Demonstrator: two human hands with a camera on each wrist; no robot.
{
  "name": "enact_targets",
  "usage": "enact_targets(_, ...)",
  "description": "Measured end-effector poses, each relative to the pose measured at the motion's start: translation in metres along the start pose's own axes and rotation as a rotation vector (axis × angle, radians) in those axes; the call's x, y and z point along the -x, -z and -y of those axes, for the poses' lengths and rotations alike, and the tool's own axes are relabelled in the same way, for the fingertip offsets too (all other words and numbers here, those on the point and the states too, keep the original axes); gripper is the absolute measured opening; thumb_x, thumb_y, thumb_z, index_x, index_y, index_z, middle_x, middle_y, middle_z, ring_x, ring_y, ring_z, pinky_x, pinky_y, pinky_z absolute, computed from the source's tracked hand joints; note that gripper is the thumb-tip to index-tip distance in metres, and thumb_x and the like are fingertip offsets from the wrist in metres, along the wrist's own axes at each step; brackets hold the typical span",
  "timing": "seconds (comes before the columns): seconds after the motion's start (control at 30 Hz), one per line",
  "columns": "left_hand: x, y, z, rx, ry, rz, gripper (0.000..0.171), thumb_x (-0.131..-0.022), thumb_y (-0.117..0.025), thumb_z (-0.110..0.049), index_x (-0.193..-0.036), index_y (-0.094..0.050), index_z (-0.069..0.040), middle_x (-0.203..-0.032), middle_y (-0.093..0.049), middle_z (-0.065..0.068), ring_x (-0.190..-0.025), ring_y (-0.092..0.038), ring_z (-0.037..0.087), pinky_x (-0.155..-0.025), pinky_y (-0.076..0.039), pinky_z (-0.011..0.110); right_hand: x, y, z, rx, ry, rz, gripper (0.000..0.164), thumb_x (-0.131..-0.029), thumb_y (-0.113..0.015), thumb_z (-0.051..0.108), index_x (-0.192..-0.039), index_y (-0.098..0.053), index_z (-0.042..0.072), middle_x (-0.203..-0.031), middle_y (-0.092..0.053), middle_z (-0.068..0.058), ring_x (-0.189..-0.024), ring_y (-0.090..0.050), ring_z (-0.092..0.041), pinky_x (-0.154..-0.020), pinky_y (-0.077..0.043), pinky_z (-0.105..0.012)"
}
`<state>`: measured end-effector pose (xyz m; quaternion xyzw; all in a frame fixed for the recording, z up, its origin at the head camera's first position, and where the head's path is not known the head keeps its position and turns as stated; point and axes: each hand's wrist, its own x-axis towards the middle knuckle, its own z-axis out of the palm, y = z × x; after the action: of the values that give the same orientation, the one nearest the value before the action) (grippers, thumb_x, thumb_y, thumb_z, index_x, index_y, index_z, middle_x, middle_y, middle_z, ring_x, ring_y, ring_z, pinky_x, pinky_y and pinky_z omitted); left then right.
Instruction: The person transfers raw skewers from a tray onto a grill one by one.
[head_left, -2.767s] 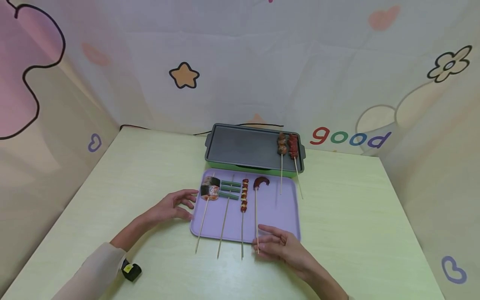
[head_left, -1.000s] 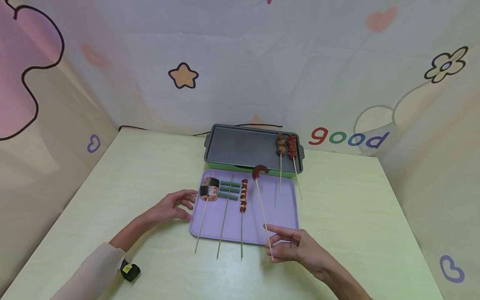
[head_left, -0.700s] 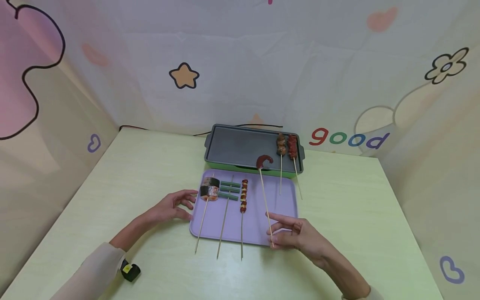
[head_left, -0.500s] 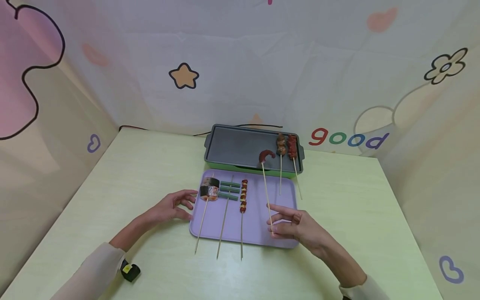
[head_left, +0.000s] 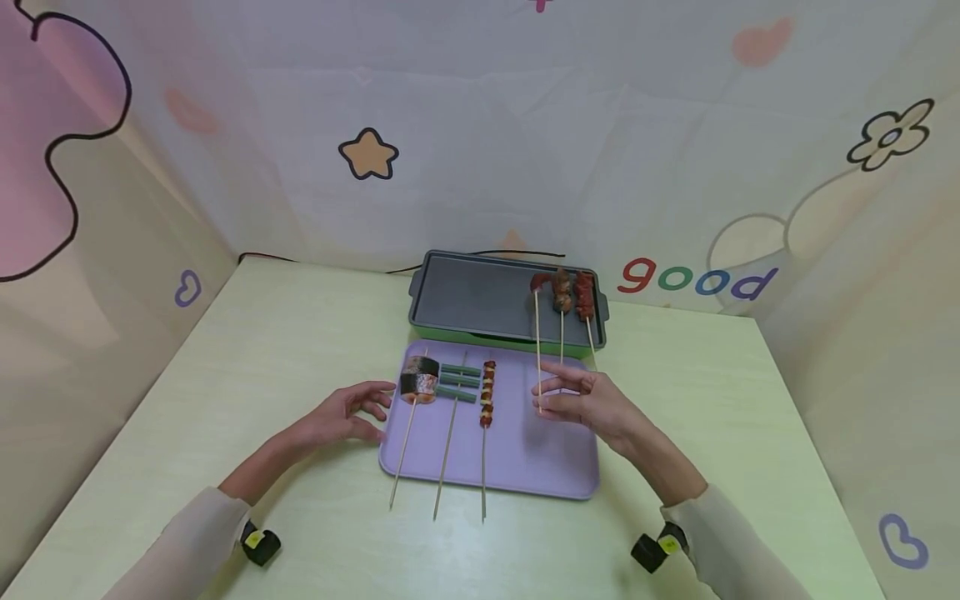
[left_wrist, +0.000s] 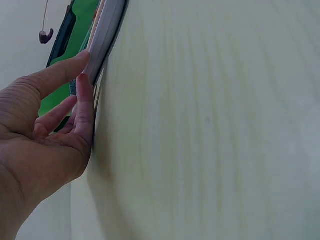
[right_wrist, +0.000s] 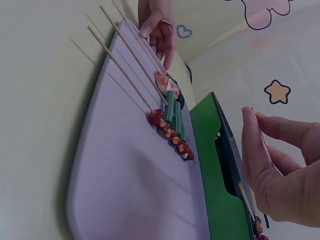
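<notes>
My right hand (head_left: 592,404) pinches the lower stick of a skewer (head_left: 537,333) between thumb and fingers. Its curved red-brown piece (head_left: 539,281) overlaps the right part of the black griddle plate (head_left: 480,292), just left of two meat skewers. That piece also shows in the left wrist view, top left. Below the griddle lies a lilac tray (head_left: 555,471). My left hand (head_left: 341,414) rests with relaxed fingers at the tray's left rim, fingertips touching it. On the tray lie a skewer of dark-banded chunks (head_left: 420,379), one of green pieces (head_left: 459,379) and one of small red pieces (head_left: 488,392).
The griddle's green base (right_wrist: 207,150) stands right behind the tray. A brown meat skewer (head_left: 562,292) and a red one (head_left: 585,296) lie at its right end, sticks pointing forward. Tray skewers' sticks overhang the front rim. A printed curtain (head_left: 480,167) closes off the back.
My right hand has picked up the curved-piece skewer from the tray and carried it forward and slightly right over the griddle. My left hand has stayed at the tray's rim.
</notes>
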<state>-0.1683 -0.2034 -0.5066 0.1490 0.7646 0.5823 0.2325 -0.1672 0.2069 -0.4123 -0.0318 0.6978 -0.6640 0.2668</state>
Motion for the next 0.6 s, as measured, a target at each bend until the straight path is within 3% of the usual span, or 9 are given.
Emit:
enact_targets(0.37,0.0,0.001,0.0,0.005,-0.003,-0.005,0.073,-0.087,-0.075,0.0,-0.151,-0.04,0.006,-0.134,-0.052,0.03,-0.109,-0.058,0.02,-0.084,-0.056,0.02,-0.031,-0.003,0.018,0.018,-0.04,-0.009,0.06,-0.1,-0.057,-0.006,-0.156,-0.037,-0.002,-0.112,-0.072,-0.01,-0.092,-0.074,-0.009,-0.092,-0.059,-0.031)
enact_targets(0.6,-0.001,0.0,0.0,0.007,-0.017,0.002,0.072,-0.088,-0.075,0.0,-0.15,-0.04,0.007,-0.133,-0.051,0.031,-0.109,-0.059,0.018,-0.085,-0.056,0.02,-0.043,-0.002,0.019,-0.037,-0.056,-0.019,0.06,-0.099,-0.057,-0.009,-0.155,-0.036,-0.005,-0.1,-0.074,-0.002,-0.089,-0.074,-0.01,-0.087,-0.061,-0.028)
